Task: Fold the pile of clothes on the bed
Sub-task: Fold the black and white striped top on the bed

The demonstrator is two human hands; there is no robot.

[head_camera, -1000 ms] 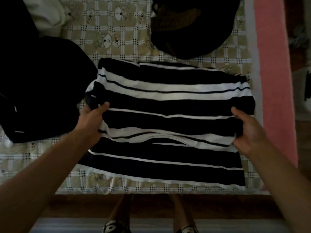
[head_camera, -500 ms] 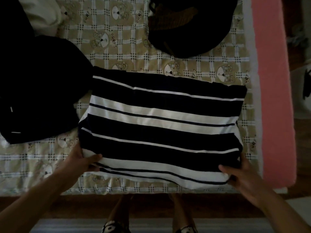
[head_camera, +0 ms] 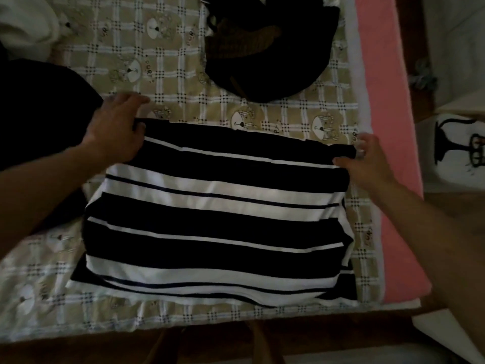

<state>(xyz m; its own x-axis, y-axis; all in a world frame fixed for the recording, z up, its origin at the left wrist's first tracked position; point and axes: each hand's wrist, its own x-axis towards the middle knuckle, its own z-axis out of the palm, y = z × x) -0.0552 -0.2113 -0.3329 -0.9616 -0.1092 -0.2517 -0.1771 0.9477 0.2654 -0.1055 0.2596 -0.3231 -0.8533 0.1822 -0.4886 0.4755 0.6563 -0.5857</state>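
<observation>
Checked sheets with little bear pictures cover the bed [head_camera: 183, 74], and a pink blanket edge [head_camera: 380, 114] runs down its right side. On the left of the bed lies a big dark heap of clothes [head_camera: 39, 122]. A smaller black garment [head_camera: 273, 56] sits near the far side.

The striped top [head_camera: 215, 222], black and white, lies flat on the sheet near the close edge of the bed, between the dark heap and the pink blanket edge. It looks folded over once, since more stripes peek out under its near edge.

The left hand [head_camera: 115, 132] holds the far left corner of the striped top, thumb on the cloth and fingers past the edge. The right hand [head_camera: 367, 161] pinches the far right corner the same way.

I think the step now is one more fold of this top. The next move needs both corners to lift together and come toward the near edge, so the sides line up and no wrinkles get stuck inside. After that the black clothes wait for their turn
</observation>
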